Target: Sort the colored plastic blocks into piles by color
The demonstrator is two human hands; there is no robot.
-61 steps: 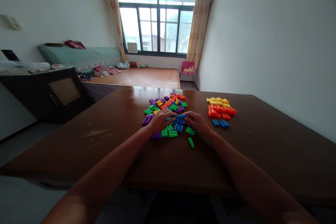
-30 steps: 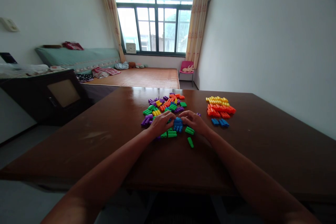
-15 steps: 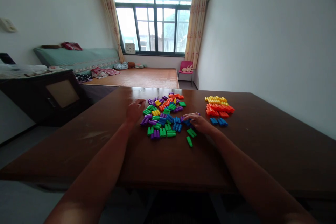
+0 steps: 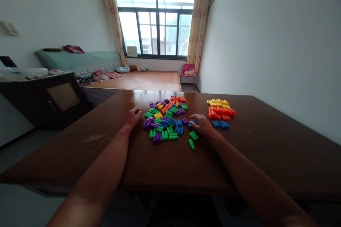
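Note:
Small plastic pieces shaped like short joined tubes lie in a mixed pile [image 4: 165, 122] of green, purple, blue, orange and yellow. At the pile's right side, my right hand [image 4: 203, 124] curls its thumb and fingers around a blue plastic piece [image 4: 193, 123]; how many it holds is partly hidden. My left hand [image 4: 133, 116] rests on the table just left of the pile, fingers loosely bent and apart, with nothing visible in it. Green pieces [image 4: 193, 135] lie just below my right hand, one of them [image 4: 191, 144] nearer to me.
On the right of the brown table [image 4: 170, 170] are sorted groups: yellow pieces [image 4: 218, 103], orange pieces [image 4: 221, 112] and blue pieces [image 4: 221, 124]. Beyond the table stand a low bed [image 4: 149, 79] and a pink chair [image 4: 188, 71]. A dark cabinet [image 4: 53, 95] is at left.
My left hand has drawn back slightly from the pile, toward the left. The right hand's fingers have pulled in around the blue piece, uncovering a purple piece. The view has tilted slightly.

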